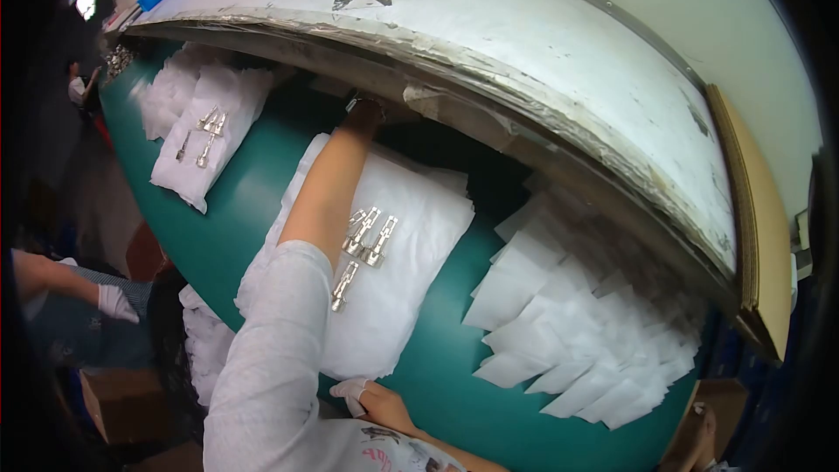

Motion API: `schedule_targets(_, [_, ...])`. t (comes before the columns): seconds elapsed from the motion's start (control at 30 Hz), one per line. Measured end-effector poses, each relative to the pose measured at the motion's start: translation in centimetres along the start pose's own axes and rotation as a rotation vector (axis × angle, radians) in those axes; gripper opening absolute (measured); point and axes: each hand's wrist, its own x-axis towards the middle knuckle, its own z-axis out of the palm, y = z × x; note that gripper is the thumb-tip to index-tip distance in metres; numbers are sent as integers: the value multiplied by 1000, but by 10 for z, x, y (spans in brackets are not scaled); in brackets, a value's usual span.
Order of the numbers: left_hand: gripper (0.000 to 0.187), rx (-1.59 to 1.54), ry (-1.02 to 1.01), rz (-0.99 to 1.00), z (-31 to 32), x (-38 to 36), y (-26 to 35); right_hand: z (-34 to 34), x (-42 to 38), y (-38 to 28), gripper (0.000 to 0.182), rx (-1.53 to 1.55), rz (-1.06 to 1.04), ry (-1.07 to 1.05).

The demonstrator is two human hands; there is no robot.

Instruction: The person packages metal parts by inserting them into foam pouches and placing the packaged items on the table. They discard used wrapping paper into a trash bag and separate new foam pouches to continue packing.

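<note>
On the green table (245, 210), white cloth stacks lie beneath a worn white shelf (524, 44). Metal clips (365, 240) rest on the middle cloth stack (393, 288), just beside the left forearm. That left hand (363, 109) reaches under the shelf, fingers hidden. The right hand (358, 393), gloved, touches the stack's near edge, fingers curled.

Metal clips (365, 245): four on the near white sheet stack (411, 297); about four more on the far stack (205, 144). White sheet stacks on the green table (245, 227): two bearing clips, plus one fanned pile of loose sheets (577, 332).
</note>
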Motion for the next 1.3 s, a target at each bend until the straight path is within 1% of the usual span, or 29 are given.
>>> schedule_targets(0.07, [33, -27, -48, -11, 0, 3, -11, -4, 0, 5, 36, 79, -27, -22])
schedule_targets(0.1, [33, -39, -62, -6, -1, 4, -13, -10, 1, 0, 36, 52, -38, -54])
schedule_targets(0.17, [33, -69, -65, 12, -4, 5, -17, -17, 3, -7, 36, 2, 6, -123])
schedule_targets(0.23, [33, -100, -51, 43, -7, 5, -15, -18, 2, -11, 37, -52, 119, -190])
schedule_targets(0.33, [33, -172, -8, 103, -12, 0, -7, -11, 5, 6, 33, -57, -78, -87])
schedule_targets(0.43, [33, -268, 65, 183, -18, -17, 9, -2, 5, -6, 27, -107, -116, 108])
schedule_targets(0.47, [33, -308, 97, 219, -20, -24, 18, -6, 4, -13, 18, -81, -18, 64])
schedule_targets(0.57, [33, -449, 276, 389, -27, -48, 45, -9, 0, -9, 19, 67, -228, 211])
schedule_targets(0.6, [33, -525, 270, 385, -39, -59, 59, -15, -2, -19, 16, 126, -261, 279])
schedule_targets(0.63, [33, -614, 244, 360, -51, -76, 70, -23, -7, -32, 16, 174, -233, 353])
schedule_targets(0.67, [35, -775, -6, 214, -96, -107, 88, -29, -11, -39, 18, 255, -198, 453])
schedule_targets(0.7, [38, -897, -229, 25, -143, -137, 106, -40, -11, -57, 20, 244, -168, 535])
schedule_targets(0.77, [43, -771, -521, -20, -180, -173, 115, -64, -1, -78, 38, 170, -321, 752])
schedule_targets(0.8, [42, -953, -473, 29, -187, -198, 117, -81, 7, -83, 48, 100, -401, 845])
schedule_targets(0.83, [42, -1137, -423, 73, -191, -222, 118, -92, 18, -101, 59, 73, -407, 923])
schedule_targets(0.87, [42, -1132, -439, 85, -194, -243, 118, -108, 26, -108, 69, -73, -436, 944])
schedule_targets(0.9, [41, -1123, -448, 103, -199, -259, 116, -115, 34, -122, 74, -81, -416, 947])
schedule_targets(0.93, [41, -1111, -449, 123, -203, -269, 115, -119, 46, -131, 66, -185, -425, 1002])
schedule_targets(1.03, [39, -1236, -485, 75, -210, -288, 114, -134, 81, -134, 45, -247, -405, 851])
schedule_targets(1.07, [41, -1268, -413, 125, -206, -291, 111, -131, 88, -140, 38, -131, -337, 851])
schedule_targets(1.13, [42, -1388, -420, 9, -201, -294, 100, -123, 101, -152, 25, 93, -195, 825])
schedule_targets(1.17, [43, -1447, -419, -56, -198, -296, 93, -121, 105, -149, 23, 122, -192, 829])
schedule_targets(1.23, [43, -1660, -460, -197, -188, -296, 82, -122, 114, -139, 22, 188, -189, 828])
schedule_targets(1.27, [43, -1762, -483, -270, -185, -296, 77, -123, 118, -138, 22, 191, -231, 801])
schedule_targets(1.3, [41, -1767, -483, -257, -182, -296, 74, -120, 119, -135, 23, 203, -264, 780])
